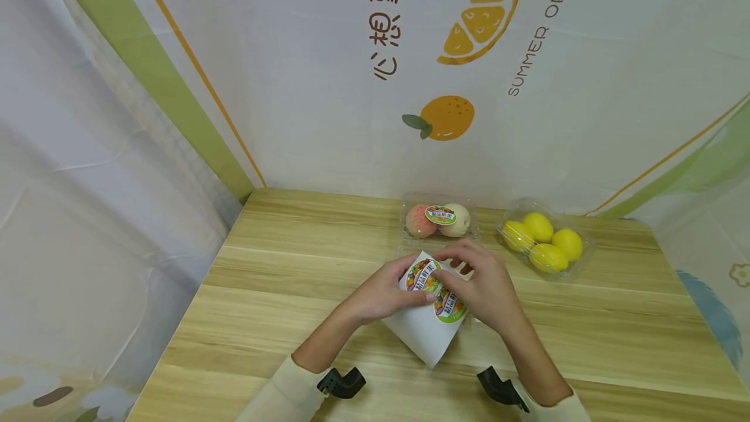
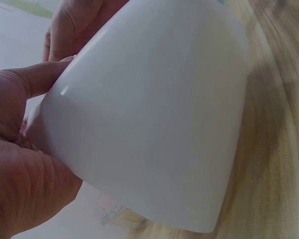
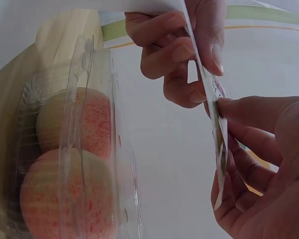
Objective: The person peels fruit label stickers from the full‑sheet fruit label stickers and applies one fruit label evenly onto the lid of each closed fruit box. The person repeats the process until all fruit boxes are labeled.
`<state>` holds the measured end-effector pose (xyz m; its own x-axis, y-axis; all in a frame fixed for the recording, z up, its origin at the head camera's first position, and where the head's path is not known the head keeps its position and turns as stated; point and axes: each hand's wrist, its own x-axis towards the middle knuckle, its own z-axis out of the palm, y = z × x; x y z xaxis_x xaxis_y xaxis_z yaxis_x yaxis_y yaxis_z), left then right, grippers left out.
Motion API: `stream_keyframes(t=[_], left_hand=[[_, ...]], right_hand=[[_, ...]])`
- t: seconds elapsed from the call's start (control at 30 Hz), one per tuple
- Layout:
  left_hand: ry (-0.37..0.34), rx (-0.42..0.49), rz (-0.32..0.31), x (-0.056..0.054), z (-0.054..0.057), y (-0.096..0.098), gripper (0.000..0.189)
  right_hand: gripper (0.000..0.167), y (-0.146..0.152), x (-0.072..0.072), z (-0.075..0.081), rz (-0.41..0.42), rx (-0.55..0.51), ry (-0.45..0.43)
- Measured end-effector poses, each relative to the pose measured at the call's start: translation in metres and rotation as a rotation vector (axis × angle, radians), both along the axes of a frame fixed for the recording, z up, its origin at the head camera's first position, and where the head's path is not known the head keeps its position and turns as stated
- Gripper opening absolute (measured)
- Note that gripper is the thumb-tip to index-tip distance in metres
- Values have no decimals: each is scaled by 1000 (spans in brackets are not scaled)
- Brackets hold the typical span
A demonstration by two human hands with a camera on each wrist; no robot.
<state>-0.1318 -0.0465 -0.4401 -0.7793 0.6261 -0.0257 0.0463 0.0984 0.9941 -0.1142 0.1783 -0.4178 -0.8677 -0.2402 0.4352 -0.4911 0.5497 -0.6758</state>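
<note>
Pinching a label sheet [image 1: 423,334], left hand [image 1: 379,293] and right hand [image 1: 486,282] likely steady it. Peaches [image 1: 419,221] sit near the worktop's [image 1: 305,253] far edge.

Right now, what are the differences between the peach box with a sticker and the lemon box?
The peach box shows two peaches, one pinker; the lemon box shows four yellow lemons.
The peach box bears a sticker; the lemon box shows none.
In the head view, the peach box lies nearly straight; the lemon box lies slanted.
Both are clear.
</note>
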Motion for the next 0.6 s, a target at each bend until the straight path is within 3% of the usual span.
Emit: stream_keyframes(t=[0.27,0.6], left_hand=[[-29,24,-15,0,-1,0,39],[-15,12,-5,2,1,-1,38]], right_hand=[[25,-1,0,1,-18,-2,31],[26,-2,-1,-1,-24,19,70]])
